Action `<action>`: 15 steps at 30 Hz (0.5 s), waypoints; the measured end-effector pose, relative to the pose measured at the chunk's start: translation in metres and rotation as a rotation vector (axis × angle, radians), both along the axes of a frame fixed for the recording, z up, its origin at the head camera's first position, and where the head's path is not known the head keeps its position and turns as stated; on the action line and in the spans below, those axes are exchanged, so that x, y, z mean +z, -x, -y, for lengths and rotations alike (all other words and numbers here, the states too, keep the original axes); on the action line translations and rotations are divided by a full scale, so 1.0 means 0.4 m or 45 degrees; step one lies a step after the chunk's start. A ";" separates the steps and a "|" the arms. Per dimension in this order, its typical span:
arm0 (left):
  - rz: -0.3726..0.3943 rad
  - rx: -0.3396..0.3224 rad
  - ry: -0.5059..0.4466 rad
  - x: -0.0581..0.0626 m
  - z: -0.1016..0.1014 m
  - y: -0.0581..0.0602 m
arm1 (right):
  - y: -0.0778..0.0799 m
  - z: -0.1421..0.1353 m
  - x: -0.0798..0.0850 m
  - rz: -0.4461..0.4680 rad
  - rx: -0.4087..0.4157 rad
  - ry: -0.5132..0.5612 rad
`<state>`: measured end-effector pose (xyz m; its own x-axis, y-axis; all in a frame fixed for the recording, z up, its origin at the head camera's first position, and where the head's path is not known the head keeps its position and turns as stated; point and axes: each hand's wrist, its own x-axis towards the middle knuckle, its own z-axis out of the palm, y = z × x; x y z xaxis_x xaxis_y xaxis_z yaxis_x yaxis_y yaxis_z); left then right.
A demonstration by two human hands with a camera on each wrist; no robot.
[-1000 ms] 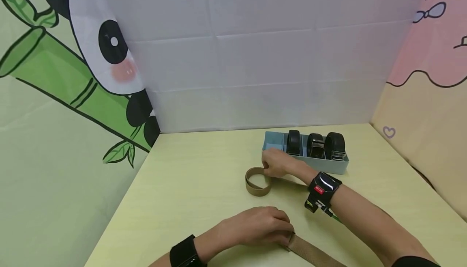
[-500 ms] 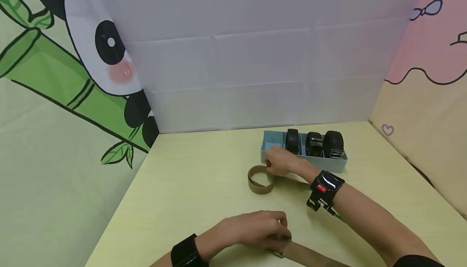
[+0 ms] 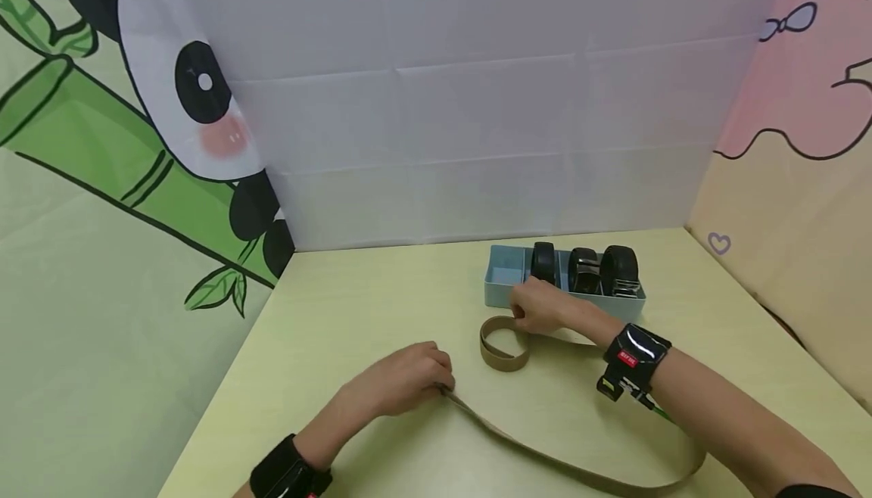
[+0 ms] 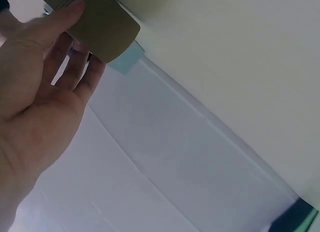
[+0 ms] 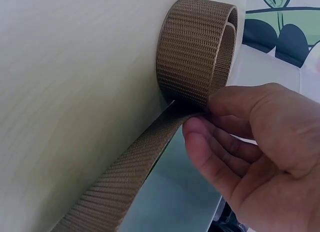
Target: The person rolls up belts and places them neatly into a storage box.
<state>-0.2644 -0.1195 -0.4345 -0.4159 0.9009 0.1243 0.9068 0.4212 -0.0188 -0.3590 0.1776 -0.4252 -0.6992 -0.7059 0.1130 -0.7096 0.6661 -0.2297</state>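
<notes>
A tan woven belt (image 3: 505, 363) stands on edge on the table, one part curled into a round loop. My right hand (image 3: 546, 307) pinches the webbing (image 5: 192, 52) at the side of this loop, thumb and fingers meeting where the strip leaves it. From there the strip runs right, passes behind my right forearm and sweeps back in a wide curve. Out to the left, my left hand (image 3: 411, 378) holds the free end. In the left wrist view the thumb lies across that rounded end (image 4: 105, 29), with the fingers on its other side.
Behind my right hand stands a light blue divided box (image 3: 496, 296). Its left compartment holds nothing; black rolled belts (image 3: 619, 263), some with metal buckles, fill the others. A pale backdrop (image 3: 436, 127) rises at the table's (image 3: 327, 316) far edge.
My left hand has moved left and away from me, drawing the belt's end along, and the strip now shows as a wide curve. The right hand and loop have shifted slightly right.
</notes>
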 end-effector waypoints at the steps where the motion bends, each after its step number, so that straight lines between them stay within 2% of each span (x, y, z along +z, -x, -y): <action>1: -0.010 0.045 -0.015 0.000 0.028 0.014 | -0.005 -0.005 0.000 0.006 0.010 0.004; 4: -0.001 0.176 -0.072 -0.003 0.110 0.068 | -0.024 -0.019 -0.003 0.020 0.034 0.007; 8: -0.063 0.308 -0.129 -0.020 0.202 0.160 | -0.051 -0.032 -0.009 0.015 0.061 0.012; 12: -0.170 0.429 -0.189 -0.035 0.256 0.245 | -0.076 -0.039 -0.014 -0.001 0.066 0.042; 15: -0.217 0.516 -0.249 -0.045 0.273 0.282 | -0.091 -0.041 -0.018 -0.025 0.061 0.064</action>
<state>-0.3771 -0.2288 -0.4524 -0.6879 0.6232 0.3720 0.6596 0.7507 -0.0379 -0.3224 0.1942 -0.4326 -0.6621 -0.7316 0.1625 -0.7450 0.6192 -0.2479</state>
